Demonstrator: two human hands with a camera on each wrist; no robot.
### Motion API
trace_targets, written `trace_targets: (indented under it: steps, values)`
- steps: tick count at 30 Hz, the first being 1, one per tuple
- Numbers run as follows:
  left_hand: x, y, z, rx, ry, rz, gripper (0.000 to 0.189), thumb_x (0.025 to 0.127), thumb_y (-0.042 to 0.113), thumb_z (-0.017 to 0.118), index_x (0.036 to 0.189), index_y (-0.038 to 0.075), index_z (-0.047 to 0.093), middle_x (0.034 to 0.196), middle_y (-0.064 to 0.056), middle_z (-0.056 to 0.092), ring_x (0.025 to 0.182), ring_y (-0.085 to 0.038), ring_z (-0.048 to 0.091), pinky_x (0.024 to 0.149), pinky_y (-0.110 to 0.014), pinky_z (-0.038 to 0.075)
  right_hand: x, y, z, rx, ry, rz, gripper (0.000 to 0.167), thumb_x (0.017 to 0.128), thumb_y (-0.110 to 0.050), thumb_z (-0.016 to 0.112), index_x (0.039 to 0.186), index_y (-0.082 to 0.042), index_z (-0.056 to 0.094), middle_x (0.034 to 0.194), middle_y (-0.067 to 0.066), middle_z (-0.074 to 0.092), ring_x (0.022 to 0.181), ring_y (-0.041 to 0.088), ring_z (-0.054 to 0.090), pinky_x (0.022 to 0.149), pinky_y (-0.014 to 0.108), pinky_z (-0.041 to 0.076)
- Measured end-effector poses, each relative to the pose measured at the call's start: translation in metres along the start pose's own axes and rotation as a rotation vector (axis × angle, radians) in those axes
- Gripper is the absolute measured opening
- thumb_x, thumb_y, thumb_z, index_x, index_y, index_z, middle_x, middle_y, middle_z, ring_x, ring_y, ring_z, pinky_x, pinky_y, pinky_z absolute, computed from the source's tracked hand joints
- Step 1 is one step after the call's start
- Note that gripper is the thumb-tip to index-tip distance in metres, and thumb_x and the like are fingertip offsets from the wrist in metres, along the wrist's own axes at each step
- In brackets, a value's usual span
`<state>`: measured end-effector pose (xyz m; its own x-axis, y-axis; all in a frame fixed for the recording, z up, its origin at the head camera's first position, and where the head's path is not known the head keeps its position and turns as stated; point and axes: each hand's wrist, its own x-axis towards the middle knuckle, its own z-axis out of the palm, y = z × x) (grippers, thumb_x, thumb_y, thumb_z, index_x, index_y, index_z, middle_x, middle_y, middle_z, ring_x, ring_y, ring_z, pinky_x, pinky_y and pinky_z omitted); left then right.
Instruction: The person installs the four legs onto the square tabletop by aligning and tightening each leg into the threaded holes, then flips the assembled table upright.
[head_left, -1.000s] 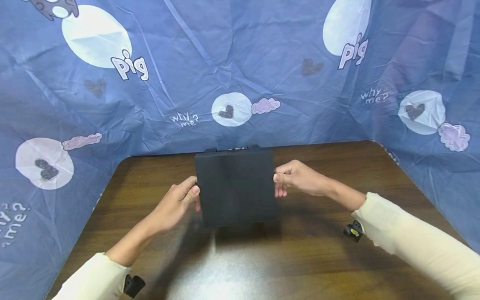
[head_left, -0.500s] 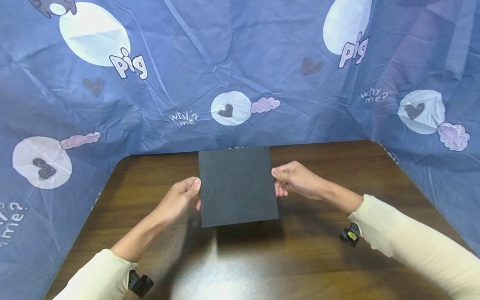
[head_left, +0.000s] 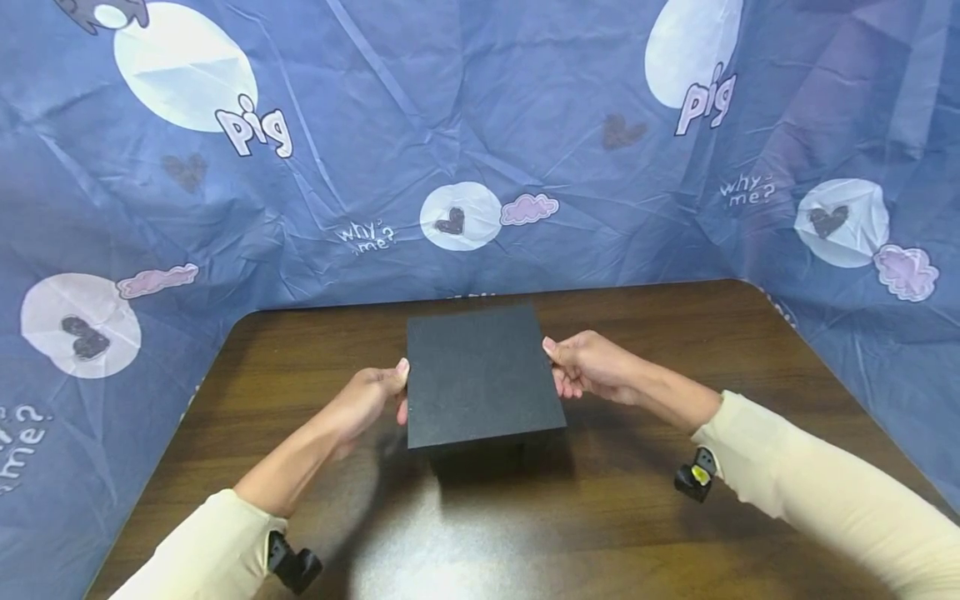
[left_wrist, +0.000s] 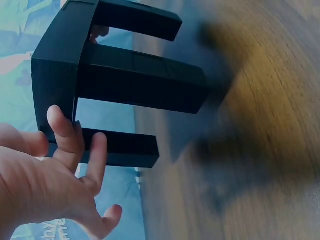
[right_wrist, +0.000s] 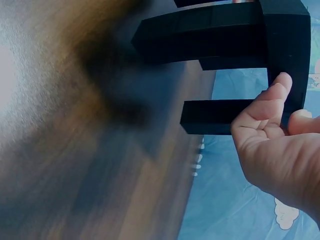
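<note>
Both hands hold a small black table (head_left: 483,375) with a square top and block-like legs. My left hand (head_left: 363,400) grips its left edge, thumb on top, and my right hand (head_left: 596,367) grips the right edge. In the left wrist view, fingers (left_wrist: 100,150) lie beside a near leg (left_wrist: 140,82), and the legs point toward the wooden tabletop. A leg (right_wrist: 210,35) also shows in the right wrist view, its end apart from the surface. The head view hides most of the underside.
The brown wooden tabletop (head_left: 637,517) carries a bright glare and the small table's shadow. Blue printed cloth (head_left: 480,125) hangs behind and at both sides. A small black camera (head_left: 292,567) sits at the left wrist, another camera (head_left: 696,475) at the right.
The small table has tipped from nearly facing me to a flatter pose, its legs swinging downward. Both hands still grip its sides and have lowered slightly, the left hand also moving right.
</note>
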<state>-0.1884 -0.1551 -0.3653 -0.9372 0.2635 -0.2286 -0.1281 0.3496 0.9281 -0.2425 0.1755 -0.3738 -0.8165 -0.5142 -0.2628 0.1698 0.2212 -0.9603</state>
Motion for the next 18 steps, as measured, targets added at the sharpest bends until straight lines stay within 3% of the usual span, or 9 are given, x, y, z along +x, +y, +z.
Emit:
trace_targets:
  steps: [8,15,18]
  values:
    - [0.002,-0.006,0.003,0.047,-0.019,-0.036,0.065,0.114,0.035,0.032,0.059,0.008,0.054,0.091,-0.011,0.059,0.117,-0.032,0.050,0.109,-0.060,0.024,0.002,0.009,0.002,0.017,-0.022,0.053,0.047,0.113,-0.023,0.041,0.075,-0.004,0.059,0.064,0.004,0.059,0.055,0.010,0.052,0.053,0.020,0.044]
    - [0.002,-0.011,0.005,0.068,-0.010,-0.077,0.063,0.114,0.034,0.031,0.061,0.008,0.052,0.099,-0.013,0.062,0.122,-0.034,0.048,0.112,-0.064,0.022,0.003,0.016,0.005,0.024,-0.037,0.071,0.048,0.114,-0.024,0.040,0.075,-0.003,0.059,0.064,0.004,0.059,0.056,0.009,0.052,0.053,0.020,0.044]
    - [0.002,-0.012,0.006,0.063,-0.019,-0.076,0.063,0.114,0.034,0.030,0.062,0.008,0.052,0.090,-0.013,0.059,0.117,-0.033,0.050,0.109,-0.063,0.024,0.003,0.017,0.006,0.032,-0.044,0.076,0.049,0.114,-0.024,0.038,0.075,-0.004,0.059,0.064,0.004,0.059,0.055,0.009,0.052,0.053,0.019,0.043]
